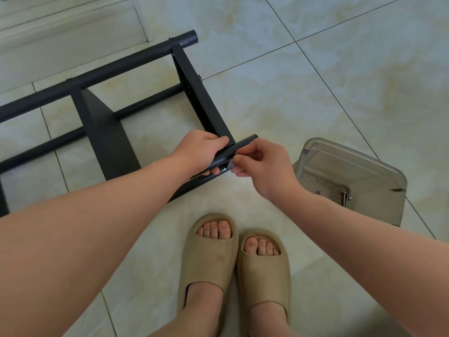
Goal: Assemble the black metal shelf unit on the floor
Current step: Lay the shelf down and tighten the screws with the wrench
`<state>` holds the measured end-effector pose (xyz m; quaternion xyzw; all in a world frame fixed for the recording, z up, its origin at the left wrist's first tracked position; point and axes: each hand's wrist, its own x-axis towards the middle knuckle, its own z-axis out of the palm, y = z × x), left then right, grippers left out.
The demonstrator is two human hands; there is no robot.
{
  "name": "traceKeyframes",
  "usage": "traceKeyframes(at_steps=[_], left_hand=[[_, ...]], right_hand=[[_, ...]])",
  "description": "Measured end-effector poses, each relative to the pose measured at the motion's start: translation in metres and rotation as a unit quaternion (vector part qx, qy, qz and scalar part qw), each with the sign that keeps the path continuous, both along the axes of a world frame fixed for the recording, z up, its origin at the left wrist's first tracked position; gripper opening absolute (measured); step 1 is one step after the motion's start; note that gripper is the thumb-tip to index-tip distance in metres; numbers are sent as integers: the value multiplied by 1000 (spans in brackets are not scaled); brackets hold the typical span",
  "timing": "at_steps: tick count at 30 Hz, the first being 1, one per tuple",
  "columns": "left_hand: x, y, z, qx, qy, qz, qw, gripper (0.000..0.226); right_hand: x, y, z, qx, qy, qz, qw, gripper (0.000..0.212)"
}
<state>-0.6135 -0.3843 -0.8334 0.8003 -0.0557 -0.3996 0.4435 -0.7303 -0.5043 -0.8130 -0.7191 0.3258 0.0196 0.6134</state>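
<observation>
The black shelf frame (102, 76) lies on its side on the tiled floor (315, 81), left of centre, its far tube running off to the left and a flat cross-piece leading back to the near tube (243, 143). The left hand (199, 148) grips that near tube, fingers wrapped round it from above. The right hand (264, 164) is at the same tube just to the right, its fingers curled with thumb and forefinger drawn close against the tube's side; whether they pinch a small fastener is too small to tell. A clear plastic box (352, 171) sits on the floor to the right, with a few screws (346, 199) in its near corner.

The frame looks stiff and fairly light, but long enough to swing or tip if lifted by one end. The painted tube is probably smooth and slippery, so a full wrap close to the joint is likely the steadiest hold.
</observation>
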Motion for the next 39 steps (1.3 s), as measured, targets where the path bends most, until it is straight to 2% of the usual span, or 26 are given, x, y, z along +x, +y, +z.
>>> traceKeyframes(at_steps=[4, 6, 8, 11, 14, 20, 21, 23, 26, 30, 33, 35, 39], left_hand=[[0, -1, -1, 3, -2, 1, 1000, 35], [0, -1, -1, 6, -6, 0, 1000, 36], [0, -1, -1, 8, -8, 0, 1000, 36], [0, -1, -1, 7, -4, -1, 1000, 33], [0, -1, -1, 8, -2, 1, 1000, 32], [-1, -1, 3, 5, -7, -1, 1000, 32], [-1, -1, 3, 5, -7, -1, 1000, 32], [-1, -1, 4, 7, -6, -2, 1000, 33], [-2, -1, 4, 6, -10, -5, 1000, 33], [-2, -1, 3, 7, -12, -2, 1000, 33], [-2, -1, 3, 7, -10, -6, 1000, 33], [-2, -1, 3, 9, -11, -10, 1000, 34], [0, 0, 2, 0, -4, -6, 1000, 34]], right_hand=[[3, 6, 5, 88, 9, -73, 993, 4], [3, 7, 6, 101, 11, -87, 991, 4], [3, 6, 3, 50, 9, -56, 997, 8], [2, 2, 1, -95, 4, 50, 994, 15], [4, -1, -1, -133, 5, 71, 989, 18], [13, 2, -2, 21, 24, -23, 999, 14], [13, 1, -1, 4, 28, -11, 1000, 15], [14, -4, -1, -108, 37, 65, 991, 16], [14, -7, 2, -261, 17, 169, 950, 19], [11, -8, 4, -317, -26, 229, 920, 5], [10, -11, 6, -310, -15, 240, 920, 10], [12, -12, 8, -280, 13, 219, 935, 10], [15, -10, 8, -111, 61, 104, 986, 10]])
